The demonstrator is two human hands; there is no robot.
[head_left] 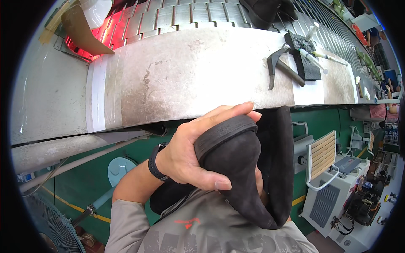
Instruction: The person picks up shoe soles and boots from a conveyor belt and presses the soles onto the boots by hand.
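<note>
A dark suede boot (236, 154) is held up in front of my chest, its heel end raised toward the workbench. My left hand (192, 154) wraps round the heel, with the fingers over the sole and the thumb pressed on the suede side. The tall shaft (282, 168) bends up on the right. My right hand (259, 180) shows only as a bit of fingers against the boot, between heel and shaft; the boot hides the rest of it.
On the pale workbench (185, 80) lie a hammer (276, 65) and a black foam block (310, 69) with several syringes. Behind runs a metal slat conveyor (190, 14) carrying dark shoes (268, 12). A fan (52, 225), a blue round stool (122, 170) and a slatted wooden seat back (322, 154) stand around.
</note>
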